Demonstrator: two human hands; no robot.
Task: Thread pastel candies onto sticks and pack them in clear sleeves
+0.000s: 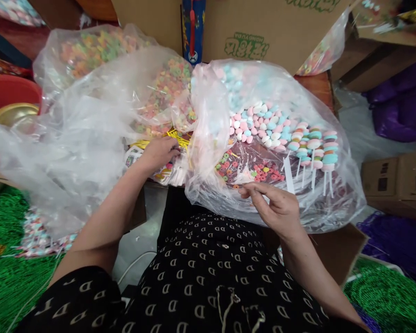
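Note:
My left hand [161,153] reaches over a pile of yellow ties [177,138] and small white printed packets [176,175]. Its fingers are curled together, and whatever lies under them is hidden. My right hand [279,206] is closed in a pinch at the front of a clear plastic bag [208,192]; what is between its fingertips is too small to make out. Near that hand lie small red rings [266,173] and mixed green and red rings [225,167]. Candy skewers on white sticks [314,143] rest to its right, beside loose pink, blue and white candies [260,121].
Clear bags of coloured candy pieces [93,51] stand at the back left. A cardboard box [246,27] and a blue cylinder [193,27] rise behind. A red tub [10,92] is at the left edge. Green shredded filler [10,286] and purple filler [398,245] lie low at the sides.

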